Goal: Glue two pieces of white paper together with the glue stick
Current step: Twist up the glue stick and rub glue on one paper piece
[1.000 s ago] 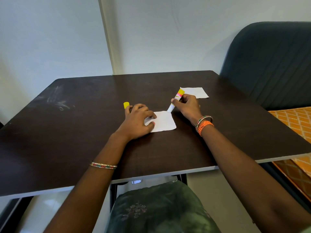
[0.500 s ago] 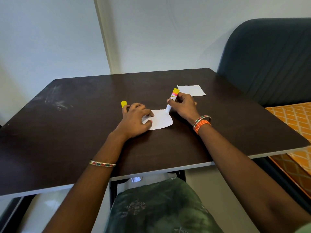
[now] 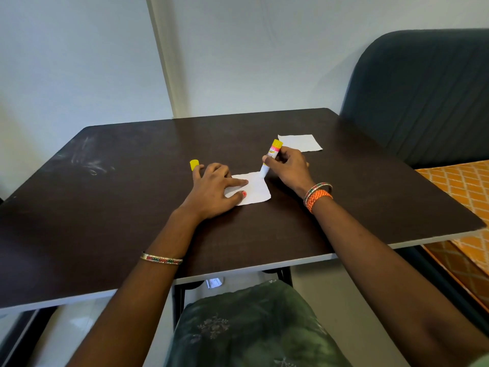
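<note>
A small white paper lies on the dark table. My left hand lies flat with fingers spread, pressing on the paper's left part. My right hand grips a glue stick with a yellow end, tilted, its white tip touching the paper's far edge. A second white paper lies flat behind my right hand. The yellow cap of the glue stick stands on the table just beyond my left fingers.
A dark green padded chair back stands at the table's right. An orange patterned cloth lies lower right. Green fabric over my lap shows below the table's near edge. White scuffs mark the left of the table.
The glue stick's tip has shifted slightly along the paper's far edge. My left hand still holds the paper down; its fingers have spread a little.
</note>
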